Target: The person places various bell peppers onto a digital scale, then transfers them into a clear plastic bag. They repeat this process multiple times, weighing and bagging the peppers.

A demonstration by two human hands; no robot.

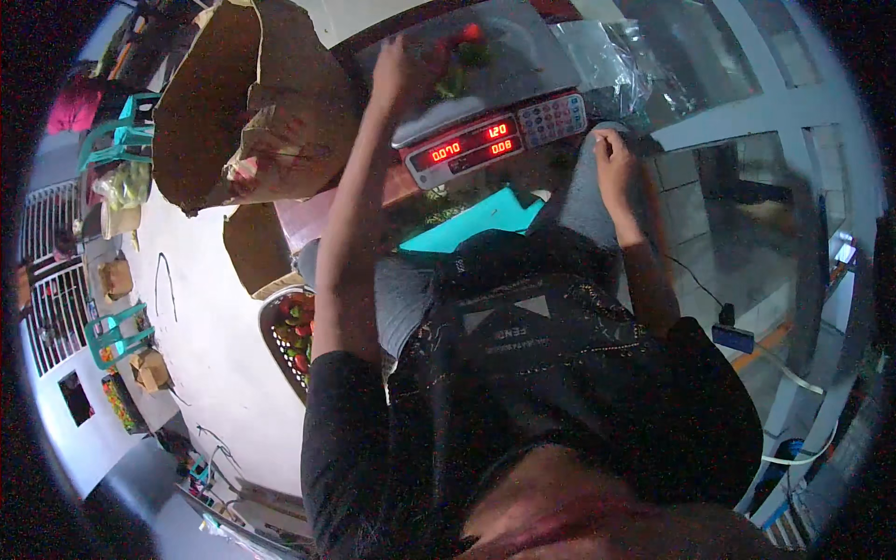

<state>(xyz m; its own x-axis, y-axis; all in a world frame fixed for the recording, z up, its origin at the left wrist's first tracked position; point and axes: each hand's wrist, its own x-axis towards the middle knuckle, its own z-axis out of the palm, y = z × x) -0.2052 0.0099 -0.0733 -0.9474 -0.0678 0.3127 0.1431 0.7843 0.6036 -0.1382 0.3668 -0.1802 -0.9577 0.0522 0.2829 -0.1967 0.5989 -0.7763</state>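
Observation:
My left hand point(393, 70) is over the left part of the metal pan point(546, 63) of a digital scale. The far end of the hand is blurred, so I cannot tell if it holds anything. To its right on the pan is a blurred pile of red and green produce point(465, 63), probably peppers. Red digits glow on the display point(469, 145), left of the keypad point(553, 119). My right hand point(614, 161) rests loosely curled by my right knee, and nothing shows in it.
A large torn cardboard box point(294, 133) stands left of the scale. A white plastic basket point(264, 329) of red and green peppers is beside my left leg. Clear plastic bags point(609, 63) lie right of the scale. Turquoise plastic point(476, 220) shows between my legs. A power strip point(733, 339) is at the right.

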